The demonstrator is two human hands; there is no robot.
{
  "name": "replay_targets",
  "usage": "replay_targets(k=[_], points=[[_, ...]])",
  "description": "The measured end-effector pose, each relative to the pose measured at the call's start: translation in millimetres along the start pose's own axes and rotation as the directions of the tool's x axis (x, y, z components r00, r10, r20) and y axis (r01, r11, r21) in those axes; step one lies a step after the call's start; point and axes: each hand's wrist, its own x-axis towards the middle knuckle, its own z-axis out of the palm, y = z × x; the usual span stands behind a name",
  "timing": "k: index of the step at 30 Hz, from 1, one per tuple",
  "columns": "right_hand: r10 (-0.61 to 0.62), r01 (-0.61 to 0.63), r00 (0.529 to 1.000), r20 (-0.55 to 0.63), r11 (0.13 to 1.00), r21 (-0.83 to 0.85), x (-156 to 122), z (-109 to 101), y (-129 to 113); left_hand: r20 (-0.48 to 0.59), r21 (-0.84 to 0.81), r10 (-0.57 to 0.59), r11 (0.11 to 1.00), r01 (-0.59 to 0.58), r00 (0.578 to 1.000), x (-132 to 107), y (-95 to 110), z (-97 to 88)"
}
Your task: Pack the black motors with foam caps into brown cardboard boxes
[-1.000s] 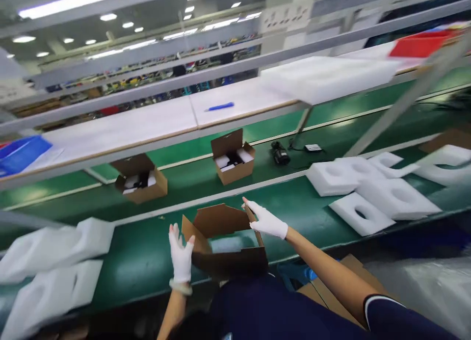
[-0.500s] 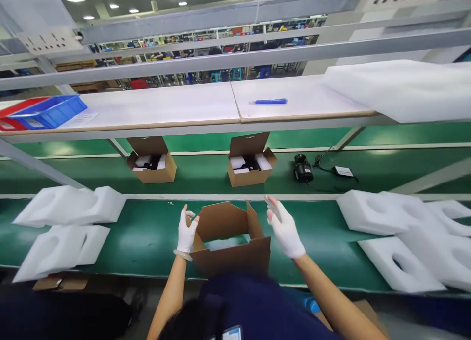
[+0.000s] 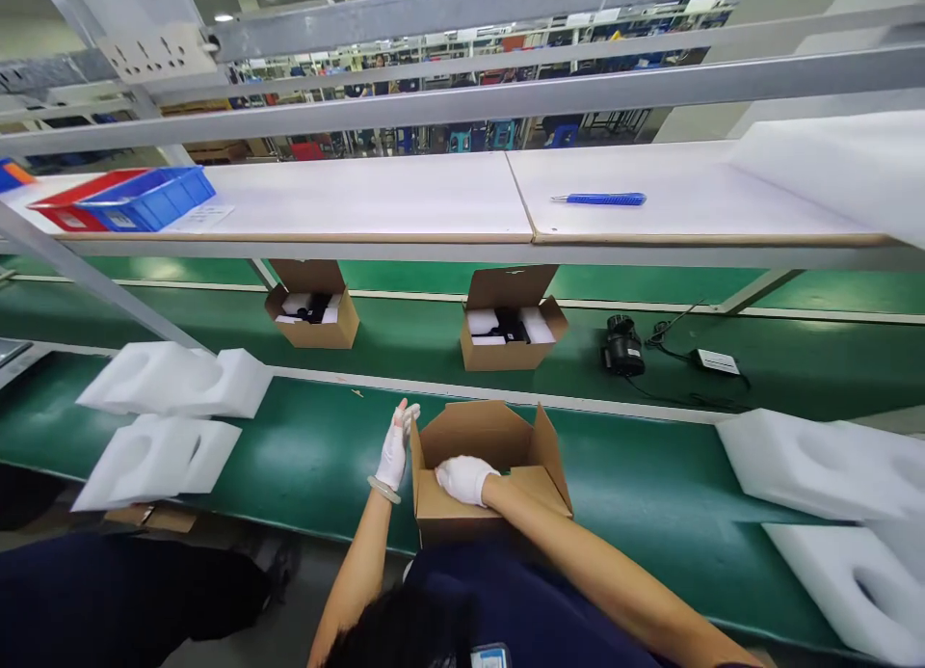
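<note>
An open cardboard box (image 3: 545, 453) stands on the green bench in front of me, its flaps up at the back and right. My right hand (image 3: 464, 480), in a white glove, is inside the box at the near flap. Its fingers look curled and press on the cardboard; their tips are partly hidden. Beside the box's left wall is my left hand (image 3: 396, 446), also gloved, with fingers stretched out and pointing up. It lies close along that wall; whether it touches I cannot tell.
White foam blocks (image 3: 170, 384) lie at left, and more foam pieces (image 3: 816, 461) at right. Behind stand two packed boxes (image 3: 316, 334) (image 3: 506, 355), a black motor-like device (image 3: 622, 347) and an adapter (image 3: 717, 361). A shelf (image 3: 361, 200) carries bins (image 3: 155, 200) and a blue pen-like tool (image 3: 605, 199).
My right hand has moved left from beside the box into it, and the near flap now lies folded inward. My left hand has straightened along the left wall. The view has shifted.
</note>
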Motion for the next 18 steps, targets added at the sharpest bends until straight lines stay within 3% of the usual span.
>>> replay_targets(k=[3, 5, 7, 9, 11, 13, 14, 15, 16, 18], points=[[0.043, -0.043, 0.999, -0.025, 0.999, 0.012, 1, 11, -3, 0.174, 0.018, -0.048, 0.999, 0.046, 0.984, 7, -8, 2.1], [0.067, -0.067, 0.997, -0.048, 0.998, 0.004, 0, 12, -7, 0.278, 0.114, -0.066, 0.993, 0.035, 0.958, 12, -10, 3.9], [0.083, -0.084, 0.993, -0.089, 0.996, -0.017, -6, 8, -3, 0.314, 0.283, -0.112, 0.959, 0.019, 0.943, 16, -8, 5.7], [0.096, -0.101, 0.971, -0.218, 0.995, -0.01, -20, 1, 16, 0.298, 0.433, -0.168, 0.901, 0.024, 0.94, 21, -6, 7.8], [0.14, -0.123, 0.882, -0.45, 0.99, 0.067, -41, -6, 50, 0.267, 0.524, -0.194, 0.851, 0.027, 0.944, 24, -4, 10.1], [0.275, -0.168, 0.682, -0.678, 0.961, 0.22, -61, -9, 92, 0.25, 0.568, -0.193, 0.823, 0.017, 0.949, 27, -3, 12.7], [0.377, -0.204, 0.582, -0.721, 0.925, 0.319, -69, -7, 112, 0.249, 0.575, -0.195, 0.818, 0.017, 0.949, 29, -3, 14.1], [0.468, -0.214, 0.543, -0.697, 0.88, 0.424, -74, -4, 128, 0.253, 0.577, -0.204, 0.816, 0.022, 0.946, 30, -3, 15.5], [0.539, -0.201, 0.563, -0.626, 0.824, 0.529, -76, 0, 141, 0.259, 0.577, -0.214, 0.816, 0.027, 0.942, 31, -3, 17.0], [0.574, -0.142, 0.706, -0.415, 0.689, 0.711, -72, 11, 150, 0.275, 0.583, -0.226, 0.812, 0.025, 0.934, 34, -2, 19.9]])
